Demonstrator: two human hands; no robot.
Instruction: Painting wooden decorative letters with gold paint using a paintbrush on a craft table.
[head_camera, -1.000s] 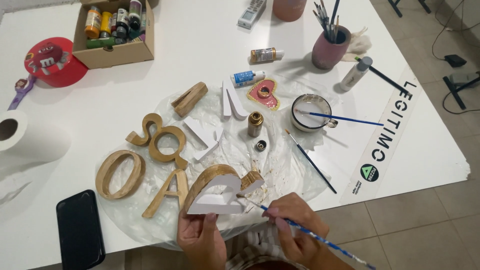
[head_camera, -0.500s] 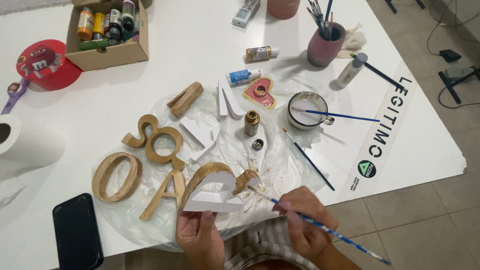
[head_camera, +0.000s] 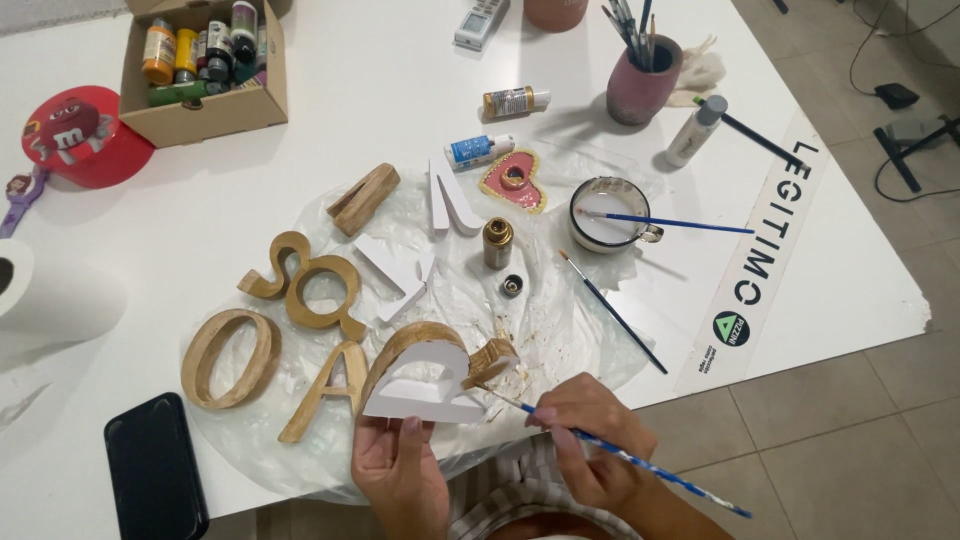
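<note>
- A white counter (head_camera: 330, 130) carries everything.
- On it lie a crinkled clear plastic sheet (head_camera: 560, 330), a brown cardboard box of paint bottles (head_camera: 205, 110), a black phone (head_camera: 155, 465), a pink brush pot (head_camera: 643, 82), a white paper roll (head_camera: 45, 295), and a round red tin (head_camera: 85, 135).

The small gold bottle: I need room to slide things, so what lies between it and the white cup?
In the head view, nothing stands between the gold bottle and the white cup, only crinkled clear plastic sheet.

White table (head_camera: 350, 120) on beige tiled floor (head_camera: 850, 440), seemingly evenly lit.
</note>
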